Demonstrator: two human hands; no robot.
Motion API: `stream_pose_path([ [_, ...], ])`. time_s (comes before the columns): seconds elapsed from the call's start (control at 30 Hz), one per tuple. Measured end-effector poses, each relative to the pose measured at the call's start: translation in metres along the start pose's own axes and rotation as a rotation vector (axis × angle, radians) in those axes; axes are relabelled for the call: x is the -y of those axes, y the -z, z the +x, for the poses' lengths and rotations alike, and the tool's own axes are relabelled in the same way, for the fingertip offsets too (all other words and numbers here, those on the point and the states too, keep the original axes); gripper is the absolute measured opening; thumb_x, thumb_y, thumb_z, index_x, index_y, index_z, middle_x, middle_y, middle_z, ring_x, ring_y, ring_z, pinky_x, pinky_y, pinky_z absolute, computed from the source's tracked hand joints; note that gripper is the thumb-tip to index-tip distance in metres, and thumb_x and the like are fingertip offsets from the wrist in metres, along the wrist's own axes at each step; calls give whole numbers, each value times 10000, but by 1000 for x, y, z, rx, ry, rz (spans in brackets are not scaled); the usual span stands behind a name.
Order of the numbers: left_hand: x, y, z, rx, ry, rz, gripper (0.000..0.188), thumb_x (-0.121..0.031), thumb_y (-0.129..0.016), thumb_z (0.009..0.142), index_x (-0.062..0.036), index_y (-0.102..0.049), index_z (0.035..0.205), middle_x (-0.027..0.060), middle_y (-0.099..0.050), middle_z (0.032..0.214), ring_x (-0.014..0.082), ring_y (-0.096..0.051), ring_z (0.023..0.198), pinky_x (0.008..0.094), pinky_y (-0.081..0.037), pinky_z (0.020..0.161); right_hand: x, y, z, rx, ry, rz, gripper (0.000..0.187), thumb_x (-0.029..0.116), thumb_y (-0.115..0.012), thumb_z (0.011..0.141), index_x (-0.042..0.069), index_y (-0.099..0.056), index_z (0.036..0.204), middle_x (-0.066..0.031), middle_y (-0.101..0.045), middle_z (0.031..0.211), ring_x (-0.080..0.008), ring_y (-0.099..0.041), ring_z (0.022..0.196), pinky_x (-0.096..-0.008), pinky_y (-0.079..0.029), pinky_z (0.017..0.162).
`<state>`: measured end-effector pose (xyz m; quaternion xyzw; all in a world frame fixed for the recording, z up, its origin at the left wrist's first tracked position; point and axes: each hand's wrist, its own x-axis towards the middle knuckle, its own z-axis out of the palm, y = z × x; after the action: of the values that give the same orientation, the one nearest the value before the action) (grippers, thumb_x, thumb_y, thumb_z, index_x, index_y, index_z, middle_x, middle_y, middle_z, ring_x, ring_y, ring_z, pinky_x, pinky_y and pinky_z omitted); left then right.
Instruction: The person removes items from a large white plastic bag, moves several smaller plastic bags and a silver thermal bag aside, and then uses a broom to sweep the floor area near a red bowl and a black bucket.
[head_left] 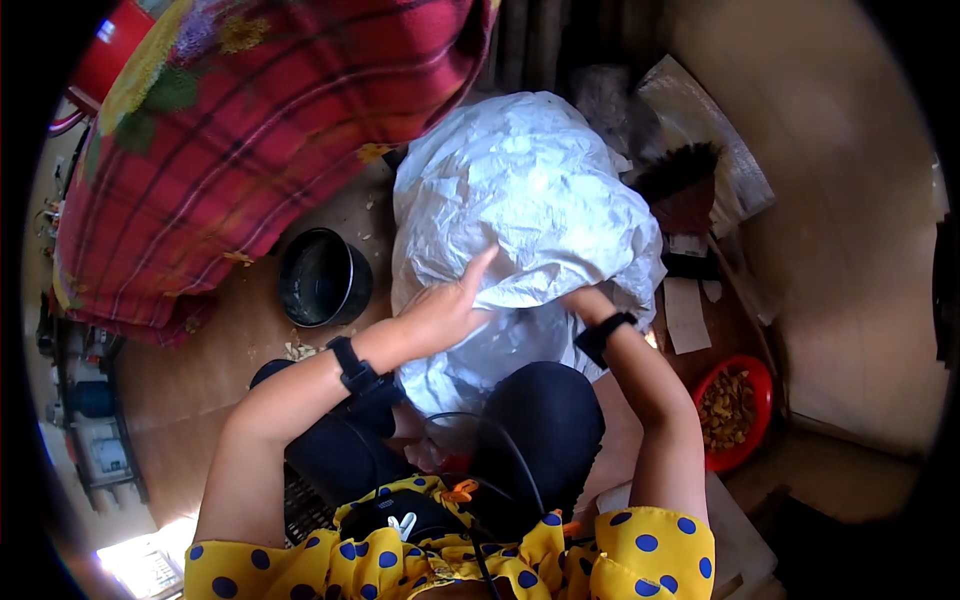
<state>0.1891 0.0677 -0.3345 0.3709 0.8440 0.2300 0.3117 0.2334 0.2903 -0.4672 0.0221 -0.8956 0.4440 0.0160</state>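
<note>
Red bowl [737, 415], floor at person's right: holds brownish pieces. Black pot [322, 278], at left: contents can't be made out. White plastic sack [530, 210]: large, crumpled, upright betw. the knees, long axis running away from the person. L hand [445, 305]: flat on sack, fingers apart. R hand [583, 300]: tucked into a sack fold; grip can't be told.
</note>
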Motion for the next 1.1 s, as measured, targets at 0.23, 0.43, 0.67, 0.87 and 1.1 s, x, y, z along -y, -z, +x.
stream_pose_path([
  [0.23,13,-45,70,-311,-426,570,742,-14,-590,721,-172,-420,1425,149,-476,1201,334,-468,1124,424,-373,1008,-43,47,-146,103,-363,167,209,-56,-488,743,-19,-674,830,-145,-692,779,-266,-676,784,-355,-522,747],
  [0.43,66,-79,115,-221,-242,783,595,-69,-600,712,-152,-565,1301,158,-502,1255,326,-446,1197,428,-318,1044,-165,155,-251,-624,-803,-32,215,8,-513,800,-4,-647,968,-184,-680,913,-277,-662,893,-357,-511,771],
  [0.67,139,-68,110,28,444,718,473,-237,-613,825,-233,-561,1296,112,-573,1242,322,-521,1181,478,-370,1014,-326,213,-339,-623,-1056,-560,468,106,-568,773,-60,-502,1206,-312,-569,1166,-452,-579,1047,-433,-473,930],
  [0.87,165,-62,72,183,717,886,401,-275,-596,860,-202,-584,1255,119,-577,1225,338,-555,1154,485,-417,974,-363,216,-299,-558,-1077,-682,366,180,-547,808,-38,-513,1101,-296,-572,1120,-494,-551,1054,-546,-468,894],
  [1.1,165,-67,81,208,728,907,330,-209,-545,874,-166,-612,1194,126,-587,1195,336,-576,1121,475,-439,953,-368,229,-282,-375,-1206,-721,568,262,-611,813,28,-465,1310,-214,-464,1355,-412,-454,1243,-564,-425,951],
])
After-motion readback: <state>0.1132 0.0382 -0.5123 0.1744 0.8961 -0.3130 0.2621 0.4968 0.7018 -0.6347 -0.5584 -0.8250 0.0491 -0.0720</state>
